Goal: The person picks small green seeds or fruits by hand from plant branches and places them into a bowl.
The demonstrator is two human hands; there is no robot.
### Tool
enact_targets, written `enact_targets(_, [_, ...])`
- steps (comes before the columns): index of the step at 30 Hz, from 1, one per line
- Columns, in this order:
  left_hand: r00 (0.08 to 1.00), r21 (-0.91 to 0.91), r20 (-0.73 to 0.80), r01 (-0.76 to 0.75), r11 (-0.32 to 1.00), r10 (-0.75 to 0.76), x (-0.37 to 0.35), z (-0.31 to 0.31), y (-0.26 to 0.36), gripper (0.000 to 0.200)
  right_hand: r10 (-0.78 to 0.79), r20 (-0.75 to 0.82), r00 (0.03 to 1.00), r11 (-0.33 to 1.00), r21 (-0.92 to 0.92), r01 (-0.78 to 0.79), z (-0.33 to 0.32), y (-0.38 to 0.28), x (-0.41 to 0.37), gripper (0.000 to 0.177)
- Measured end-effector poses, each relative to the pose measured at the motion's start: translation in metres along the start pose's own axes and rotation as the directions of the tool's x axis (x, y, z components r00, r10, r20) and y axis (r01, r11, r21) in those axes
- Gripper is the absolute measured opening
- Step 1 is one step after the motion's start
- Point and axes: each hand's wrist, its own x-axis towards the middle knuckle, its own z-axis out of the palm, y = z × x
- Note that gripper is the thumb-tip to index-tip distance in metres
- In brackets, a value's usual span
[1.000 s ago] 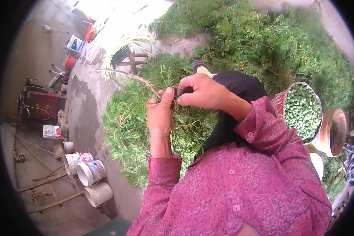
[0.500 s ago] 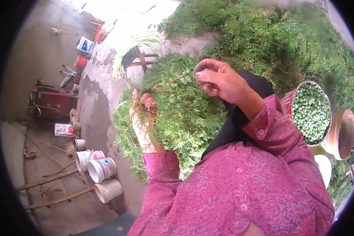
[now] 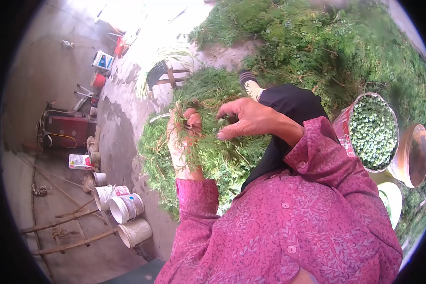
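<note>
My left hand (image 3: pixel 183 135) is closed round the stems of a leafy evergreen branch (image 3: pixel 212 105), whose sprays hang over its fingers and wrist. My right hand (image 3: pixel 255 118) reaches in from the right, thumb and fingers apart around small green cones among the foliage. Whether a fingertip touches a cone is hard to see. Beneath both hands a heap of cut evergreen sprigs (image 3: pixel 222 177) covers my lap side. To the right stands a red and white bucket (image 3: pixel 344 128) filled with green cones (image 3: pixel 374 132).
A large pile of evergreen branches (image 3: pixel 312 47) spreads across the far right. Beside the bucket are a tan container (image 3: pixel 417 156) and a pale green one (image 3: pixel 389 201). White buckets (image 3: pixel 126 208), a wooden ladder (image 3: pixel 73 215) and a dark red box (image 3: pixel 66 131) lie along the left.
My right hand has dropped left toward the branch, and its fingers have spread from a pinch. My left hand has shifted slightly right with the branch. A foot in a striped shoe now shows.
</note>
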Motion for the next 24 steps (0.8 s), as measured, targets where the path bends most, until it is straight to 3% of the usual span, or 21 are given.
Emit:
enact_targets(1, [0.998,-0.020,-0.026,0.048,0.999,-0.049,0.006,-0.002,0.002,0.025,0.000,-0.004,1.000,1.000,-0.001,0.000,0.002,0.006,0.001,0.044])
enact_targets(3, [0.984,0.031,-0.144,0.107,0.994,-0.101,0.016,0.000,0.005,0.031,0.022,0.040,0.999,0.967,0.253,-0.031,0.007,0.019,0.005,0.035])
enact_targets(4, [0.984,0.032,-0.143,0.108,0.994,-0.103,0.015,0.010,-0.002,0.031,0.021,0.038,0.999,0.967,0.252,-0.030,0.007,0.021,0.006,0.035])
enact_targets(5, [0.982,0.415,-0.158,-0.024,0.909,0.098,0.013,0.021,-0.015,0.038,0.102,-0.031,0.994,0.915,0.396,-0.081,0.008,0.022,0.007,0.035])
enact_targets(6, [0.954,0.735,-0.091,-0.129,0.666,0.285,0.013,0.030,-0.028,0.044,0.190,-0.090,0.978,0.839,0.533,-0.113,0.007,0.022,0.007,0.035])
enact_targets(7, [0.955,0.671,-0.050,-0.185,0.718,0.292,0.006,0.030,-0.037,0.062,0.315,-0.081,0.945,0.740,0.645,-0.191,0.005,0.008,0.002,0.028])
enact_targets(8, [0.957,0.669,-0.048,-0.182,0.720,0.287,0.004,0.027,-0.038,0.062,0.318,-0.086,0.944,0.741,0.644,-0.190,0.004,0.010,0.002,0.028])
enact_targets(10, [0.872,0.642,-0.375,0.000,0.767,0.314,-0.001,0.031,-0.044,0.070,0.298,-0.086,0.951,0.700,0.697,-0.156,0.003,0.015,0.003,0.021])
enact_targets(11, [0.897,0.604,-0.376,0.046,0.795,0.234,-0.010,0.032,-0.052,0.078,0.301,-0.086,0.950,0.699,0.697,-0.159,0.003,0.017,0.003,0.021])
enact_targets(13, [0.868,0.603,-0.429,0.069,0.795,0.250,-0.017,0.029,-0.065,0.076,0.198,-0.183,0.963,0.853,0.517,-0.077,0.002,0.016,0.003,0.020])
enact_targets(14, [0.838,0.603,-0.475,0.088,0.793,0.268,-0.019,0.027,-0.067,0.074,0.200,-0.175,0.964,0.851,0.518,-0.083,0.006,0.019,0.004,0.020])
enact_targets(15, [0.904,0.659,-0.348,0.047,0.751,0.250,-0.019,0.018,-0.065,0.067,0.180,-0.163,0.970,0.823,0.564,-0.058,0.010,0.024,0.006,0.020])
enact_targets(16, [0.903,0.658,-0.349,0.045,0.752,0.251,-0.017,0.009,-0.061,0.067,0.158,-0.156,0.975,0.793,0.608,-0.031,0.013,0.026,0.008,0.019])
enact_targets(19, [0.963,0.549,-0.263,0.106,0.829,0.051,-0.016,0.002,-0.057,0.049,0.181,-0.157,0.971,0.800,0.597,-0.053,0.016,0.023,0.007,0.018])
enact_targets(20, [0.964,0.548,-0.262,0.106,0.829,0.050,-0.017,0.004,-0.063,0.049,0.181,-0.157,0.971,0.801,0.596,-0.053,0.016,0.025,0.008,0.018])
enact_targets(22, [0.945,0.362,-0.328,0.108,0.926,0.018,-0.020,0.005,-0.072,0.043,0.146,-0.292,0.945,0.910,0.414,-0.013,0.017,0.029,0.009,0.018])
enact_targets(24, [0.955,0.416,-0.297,0.133,0.900,-0.004,-0.017,-0.001,-0.064,0.032,0.148,-0.290,0.946,0.909,0.416,-0.015,0.020,0.029,0.009,0.019])
